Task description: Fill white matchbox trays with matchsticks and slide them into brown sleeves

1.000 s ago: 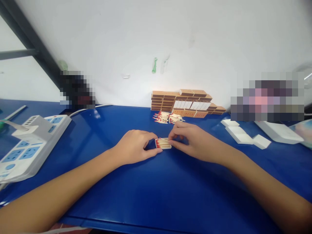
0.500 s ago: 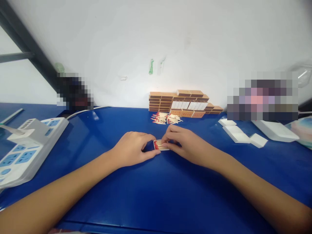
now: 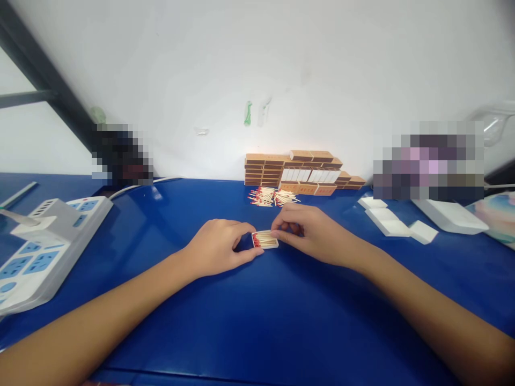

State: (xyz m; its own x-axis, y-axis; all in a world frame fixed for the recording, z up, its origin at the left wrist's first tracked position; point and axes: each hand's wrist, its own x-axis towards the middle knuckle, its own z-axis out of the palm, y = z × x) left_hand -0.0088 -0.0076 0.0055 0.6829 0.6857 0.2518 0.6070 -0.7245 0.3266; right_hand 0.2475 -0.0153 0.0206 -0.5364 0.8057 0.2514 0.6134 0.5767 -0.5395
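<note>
A small open matchbox tray (image 3: 265, 239) full of red-tipped matches lies on the blue table (image 3: 257, 311) between my hands. My left hand (image 3: 219, 246) is curled, its thumb and forefinger pinching the tray's left end. My right hand (image 3: 308, 231) has its fingers closed at the tray's right end, touching the matches. A loose pile of matches (image 3: 271, 197) lies farther back, in front of a stack of brown matchboxes (image 3: 298, 171) against the white wall.
A white and blue power strip (image 3: 38, 244) with a plug sits at the far left, its cable running back. Several white box trays (image 3: 392, 222) lie at the right, beside a larger white box (image 3: 454, 215). Blurred patches hide things at both back corners.
My right hand's fingers slid over the tray toward its left, then drew back to its right end. The left hand kept its hold. The view shifted slightly.
</note>
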